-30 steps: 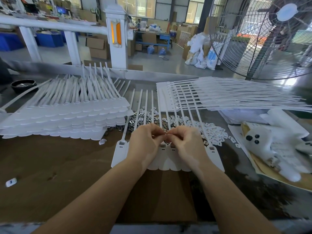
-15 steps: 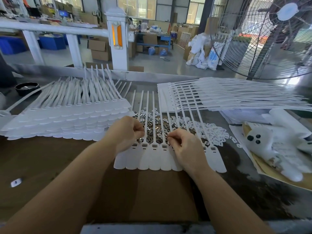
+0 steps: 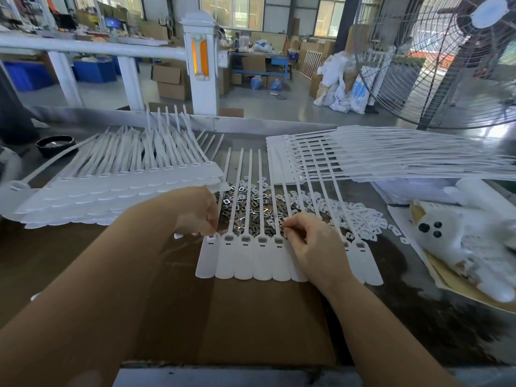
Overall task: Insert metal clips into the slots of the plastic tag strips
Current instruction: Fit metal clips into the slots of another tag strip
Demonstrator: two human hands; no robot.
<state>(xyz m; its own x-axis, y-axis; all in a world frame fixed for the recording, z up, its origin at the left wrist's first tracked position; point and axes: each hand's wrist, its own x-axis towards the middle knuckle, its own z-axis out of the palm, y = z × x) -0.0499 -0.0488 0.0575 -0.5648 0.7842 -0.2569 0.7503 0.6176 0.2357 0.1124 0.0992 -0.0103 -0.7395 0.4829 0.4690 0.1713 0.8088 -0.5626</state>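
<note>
Tag strips (image 3: pixel 251 258) joined side by side in one white row lie flat on the tabletop (image 3: pixel 251 325), just in front of the person, their rounded ends toward the near edge and their thin tails running away over a heap of metal clips (image 3: pixel 251 205). Several slots near the heads of the row already show a dark metal insert. The left hand (image 3: pixel 195 210) hovers at the left end of the row, fingers curled and fingertips gathered just above the leftmost head; whether a clip sits between them I cannot tell. The right hand (image 3: pixel 310 241) rests on the right part of the row, thumb and forefinger pinched together at the slot line, covering a few heads; what they pinch is too small to make out. Beside the metal clips, to the right, spreads a pile of small white plastic pieces (image 3: pixel 360 216). A large layered stack of white strips (image 3: pixel 111 191) sits to the left of the row, and a second stack (image 3: pixel 391 160) fans out to the right behind it. At the far left stands a small black bowl (image 3: pixel 54 143). On the right edge lies a white plush toy (image 3: pixel 460 233) on brown paper. A big wire-guarded fan (image 3: pixel 446 65) stands behind the tabletop on the right.
</note>
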